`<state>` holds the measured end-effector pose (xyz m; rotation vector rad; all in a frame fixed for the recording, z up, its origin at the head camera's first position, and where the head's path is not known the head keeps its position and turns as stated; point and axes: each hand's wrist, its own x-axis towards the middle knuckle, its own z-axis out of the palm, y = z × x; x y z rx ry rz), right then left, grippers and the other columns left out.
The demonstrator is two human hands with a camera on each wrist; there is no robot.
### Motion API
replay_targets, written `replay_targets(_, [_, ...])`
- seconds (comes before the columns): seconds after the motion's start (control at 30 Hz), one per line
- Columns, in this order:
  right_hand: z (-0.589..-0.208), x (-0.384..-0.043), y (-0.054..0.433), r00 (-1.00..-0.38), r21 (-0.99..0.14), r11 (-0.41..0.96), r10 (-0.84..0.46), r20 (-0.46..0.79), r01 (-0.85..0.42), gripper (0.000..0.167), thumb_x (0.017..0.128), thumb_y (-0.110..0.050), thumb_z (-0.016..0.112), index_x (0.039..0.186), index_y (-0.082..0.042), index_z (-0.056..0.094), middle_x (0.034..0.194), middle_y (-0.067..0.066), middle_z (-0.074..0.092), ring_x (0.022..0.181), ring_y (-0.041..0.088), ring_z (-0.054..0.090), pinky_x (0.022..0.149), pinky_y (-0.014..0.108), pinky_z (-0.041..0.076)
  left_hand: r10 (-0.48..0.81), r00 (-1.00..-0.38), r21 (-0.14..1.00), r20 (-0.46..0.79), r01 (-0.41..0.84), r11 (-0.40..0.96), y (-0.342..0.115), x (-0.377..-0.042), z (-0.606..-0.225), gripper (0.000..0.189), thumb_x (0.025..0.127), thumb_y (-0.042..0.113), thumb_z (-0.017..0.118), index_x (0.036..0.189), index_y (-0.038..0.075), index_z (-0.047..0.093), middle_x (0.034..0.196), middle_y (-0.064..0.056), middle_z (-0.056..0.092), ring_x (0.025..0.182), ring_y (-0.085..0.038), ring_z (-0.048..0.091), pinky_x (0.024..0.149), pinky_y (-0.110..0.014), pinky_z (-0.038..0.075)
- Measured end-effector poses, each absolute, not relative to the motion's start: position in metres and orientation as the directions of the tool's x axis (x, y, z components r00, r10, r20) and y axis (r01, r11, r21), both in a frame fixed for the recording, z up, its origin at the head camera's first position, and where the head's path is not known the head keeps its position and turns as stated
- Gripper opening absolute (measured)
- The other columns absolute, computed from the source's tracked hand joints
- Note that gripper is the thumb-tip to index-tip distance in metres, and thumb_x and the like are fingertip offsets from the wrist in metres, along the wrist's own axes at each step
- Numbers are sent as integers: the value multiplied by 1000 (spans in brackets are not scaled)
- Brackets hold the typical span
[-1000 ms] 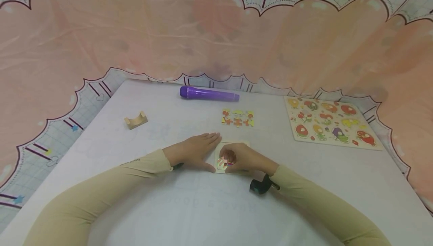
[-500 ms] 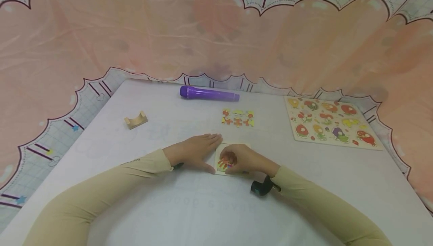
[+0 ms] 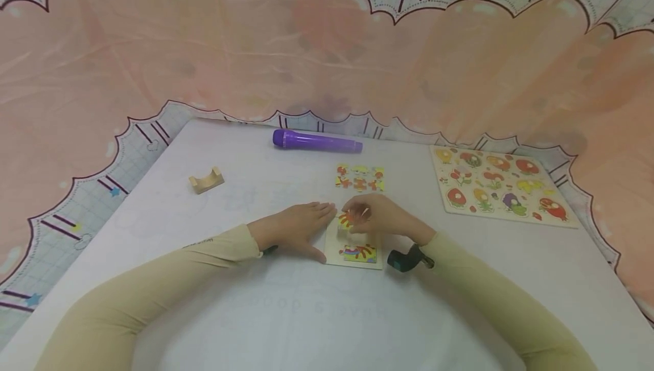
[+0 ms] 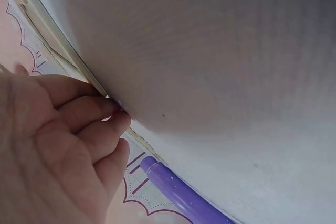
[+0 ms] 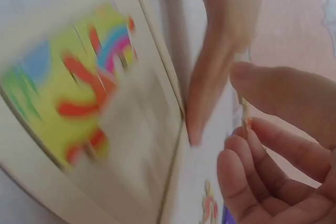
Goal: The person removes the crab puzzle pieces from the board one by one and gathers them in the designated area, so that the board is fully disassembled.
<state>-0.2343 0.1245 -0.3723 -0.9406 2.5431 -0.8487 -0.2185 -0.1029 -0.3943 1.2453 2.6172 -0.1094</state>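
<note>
My left hand (image 3: 293, 226) lies with its fingers extended along the left side of a small wooden puzzle tray (image 3: 333, 246). In the head view, several yellow puzzle pieces (image 3: 361, 253) with red shapes and a bit of rainbow fill the tray's near part. My right hand (image 3: 385, 218) is over the tray's far part, pinching a small yellow-and-red puzzle piece (image 3: 345, 222) between thumb and fingers. The right wrist view shows this piece (image 5: 244, 114) nearly edge-on, so its picture is mostly hidden. Bare wood (image 5: 139, 135) shows in the tray beside the fitted pieces.
Several loose puzzle pieces (image 3: 360, 178) lie in rows beyond the tray. A purple toy microphone (image 3: 318, 142) is at the table's back edge. At right lies a fruit and vegetable puzzle board (image 3: 501, 186); at left, a curved wooden block (image 3: 206, 181).
My right hand has moved from the tray's near part toward its far side and slightly right, carrying a puzzle piece. The near pieces are now uncovered. My left hand has stayed almost still.
</note>
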Motion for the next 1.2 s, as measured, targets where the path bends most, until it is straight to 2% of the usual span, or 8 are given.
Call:
replay_targets(0.23, [-381, -267, 124, -786, -604, 624, -618, 7, -496, 40, 78, -13, 75, 114, 0, 64, 94, 11, 67, 86, 19, 62, 79, 27, 56, 774, -593, 51, -222, 786, 616, -102, -218, -393, 105, 78, 69, 56, 147, -3, 23, 154, -18, 23, 143, -28, 25, 120, -37, 21])
replay_targets(0.47, [-388, -286, 117, -821, -603, 656, -571, -3, -454, 39, 77, -12, 75, 112, 2, 64, 93, 13, 68, 84, 19, 61, 78, 27, 53, 775, -596, 51, -208, 785, 618, -102, -217, -395, 105, 78, 69, 57, 146, -4, 24, 154, -18, 25, 143, -28, 26, 120, -37, 22])
replay_targets(0.8, [-391, -294, 112, -852, -608, 702, -518, -79, -371, 35, 78, -11, 75, 110, 0, 65, 100, 13, 69, 90, 22, 64, 84, 31, 55, 770, -602, 54, -211, 779, 624, -102, -217, -395, 105, 78, 69, 57, 147, -3, 24, 154, -18, 25, 143, -27, 26, 120, -36, 22])
replay_targets(0.93, [-391, -295, 112, -858, -592, 720, -506, -89, -363, 33, 78, -13, 75, 108, -2, 66, 101, 13, 69, 90, 22, 64, 85, 33, 54, 763, -608, 52, -220, 773, 632, -102, -217, -395, 105, 78, 69, 56, 147, -3, 23, 155, -17, 23, 144, -26, 25, 120, -36, 20])
replay_targets(1.2, [-391, -297, 112, -852, -522, 750, -518, -82, -406, 23, 77, -18, 76, 94, -5, 68, 96, 11, 69, 85, 21, 60, 81, 33, 53, 739, -638, 40, -219, 751, 660, -103, -215, -395, 110, 76, 74, 54, 147, -3, 21, 155, -18, 20, 145, -27, 22, 121, -36, 18])
